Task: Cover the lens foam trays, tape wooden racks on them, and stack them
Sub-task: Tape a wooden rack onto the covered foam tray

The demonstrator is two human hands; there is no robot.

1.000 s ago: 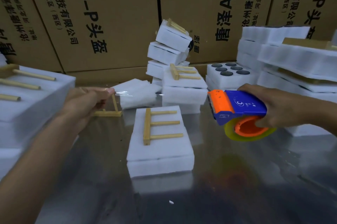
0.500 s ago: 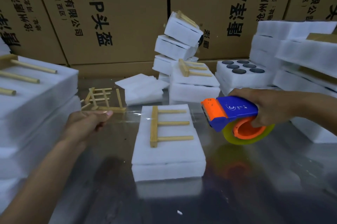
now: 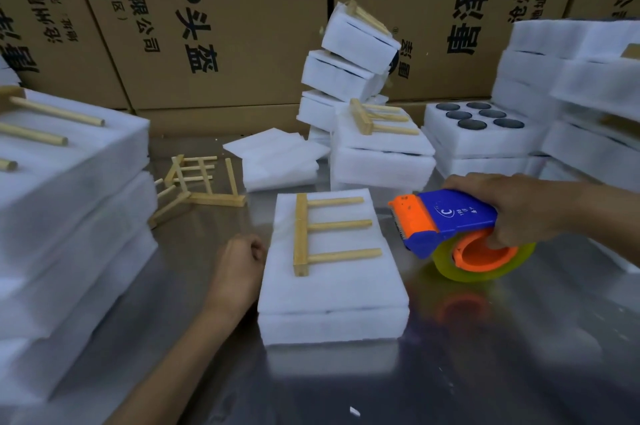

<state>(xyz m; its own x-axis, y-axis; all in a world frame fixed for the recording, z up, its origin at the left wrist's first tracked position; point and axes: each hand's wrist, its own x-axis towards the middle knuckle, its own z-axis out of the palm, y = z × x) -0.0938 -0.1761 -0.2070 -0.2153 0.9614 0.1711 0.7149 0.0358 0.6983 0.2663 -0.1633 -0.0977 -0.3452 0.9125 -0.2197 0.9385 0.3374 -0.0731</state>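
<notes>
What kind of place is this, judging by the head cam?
Probably a packing station in a small factory or warehouse. Printed cardboard cartons wall off the back, white foam trays stand in stacks on a metal table, and the right hand holds a tape dispenser.

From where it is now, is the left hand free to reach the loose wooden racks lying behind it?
Probably yes. The left hand rests beside the foam tray, apparently holding nothing, and only bare table lies between it and the loose racks.
</notes>
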